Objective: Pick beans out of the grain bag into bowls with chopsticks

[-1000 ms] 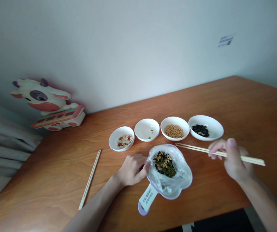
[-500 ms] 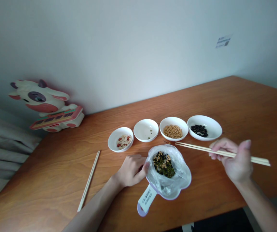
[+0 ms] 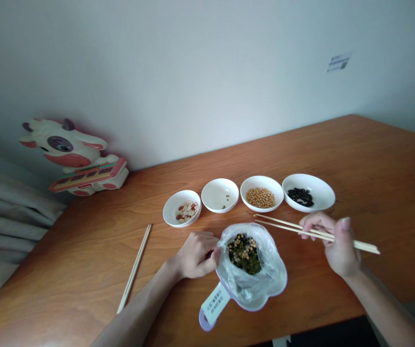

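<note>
My left hand point(image 3: 199, 254) rests on the table, its fingers closed on the left rim of a lilac-handled bowl point(image 3: 283, 282) lined with clear plastic film. Green and tan beans point(image 3: 245, 260) lie mixed inside that bowl. Wooden chopsticks point(image 3: 366, 247) are gripped in my right hand point(image 3: 337, 241), above the table on the right. Their tips are slightly apart and point left, beside a small brownish bit point(image 3: 254, 215) in front of the soybean bowl point(image 3: 280, 198). Whether the tips touch it I cannot tell.
A row of white bowls stands behind: one with reddish-white pieces point(image 3: 167, 214), one with a few green beans point(image 3: 204, 195), the soybeans, and one with black beans point(image 3: 328, 200). More chopsticks point(image 3: 135, 267) lie left. A cow toy keyboard point(image 3: 87, 176) leans near the wall.
My right hand has moved left with the chopsticks, and their tips have spread apart near the brownish bit. The lined bowl has shifted slightly toward me, its handle swinging a little left.
</note>
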`<act>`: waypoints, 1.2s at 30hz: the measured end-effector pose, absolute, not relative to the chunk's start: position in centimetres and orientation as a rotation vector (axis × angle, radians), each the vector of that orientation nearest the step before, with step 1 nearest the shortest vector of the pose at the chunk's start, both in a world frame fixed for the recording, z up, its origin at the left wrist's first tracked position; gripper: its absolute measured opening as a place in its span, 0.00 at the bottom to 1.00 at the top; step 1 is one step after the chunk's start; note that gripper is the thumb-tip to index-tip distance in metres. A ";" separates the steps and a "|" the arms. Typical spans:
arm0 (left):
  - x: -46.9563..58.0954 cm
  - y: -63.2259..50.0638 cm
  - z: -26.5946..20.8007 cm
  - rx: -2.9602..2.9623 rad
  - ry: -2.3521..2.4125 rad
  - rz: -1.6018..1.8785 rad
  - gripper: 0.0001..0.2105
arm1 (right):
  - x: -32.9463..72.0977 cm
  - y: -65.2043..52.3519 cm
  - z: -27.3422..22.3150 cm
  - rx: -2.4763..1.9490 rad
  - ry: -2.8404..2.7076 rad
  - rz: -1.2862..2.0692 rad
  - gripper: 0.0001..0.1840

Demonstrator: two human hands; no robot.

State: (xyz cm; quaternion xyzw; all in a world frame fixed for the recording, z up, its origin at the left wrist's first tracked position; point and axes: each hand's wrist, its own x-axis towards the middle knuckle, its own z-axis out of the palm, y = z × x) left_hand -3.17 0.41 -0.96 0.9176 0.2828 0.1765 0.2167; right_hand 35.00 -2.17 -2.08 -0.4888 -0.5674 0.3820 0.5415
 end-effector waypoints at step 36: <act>-2.6 0.1 -0.6 2.524 0.805 0.525 0.17 | 34.2 -2.3 -4.3 -1.075 -1.466 0.839 0.38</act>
